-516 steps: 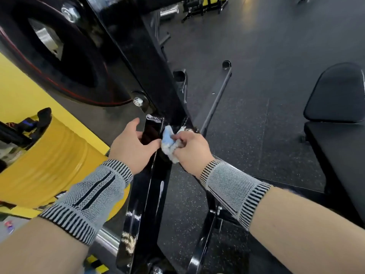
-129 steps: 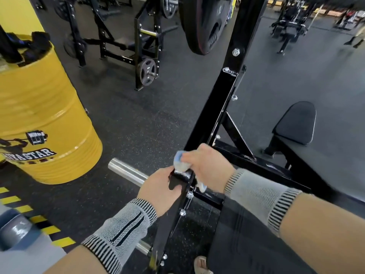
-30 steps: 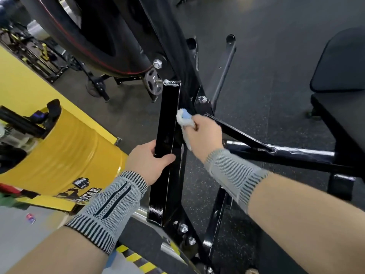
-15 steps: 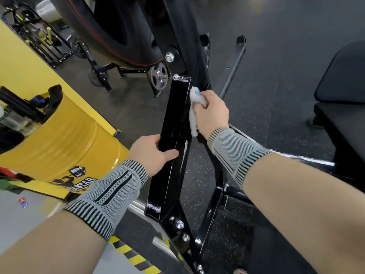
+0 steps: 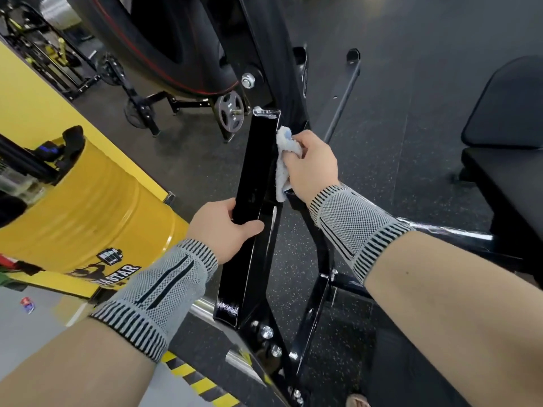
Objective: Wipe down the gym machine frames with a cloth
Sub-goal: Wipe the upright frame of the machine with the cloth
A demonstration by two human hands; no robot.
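Note:
A glossy black frame bar (image 5: 255, 160) of the gym machine runs up the middle of the view. My left hand (image 5: 221, 227) grips this bar partway down, thumb across its front face. My right hand (image 5: 310, 165) holds a crumpled white and blue cloth (image 5: 283, 154) and presses it against the bar's right edge, just below the bar's top end. Both wrists wear grey knitted supports.
A large black weight plate (image 5: 164, 39) hangs above on the machine. A yellow drum (image 5: 88, 207) stands at the left. A black padded bench (image 5: 505, 148) is on the right. Bolted frame joints (image 5: 270, 339) and a chrome sleeve (image 5: 202, 309) lie below. Black rubber floor (image 5: 411, 69) surrounds everything.
Over the last second my right hand slid the cloth up the bar's right edge, then came down a little. My left hand keeps its grip on the bar.

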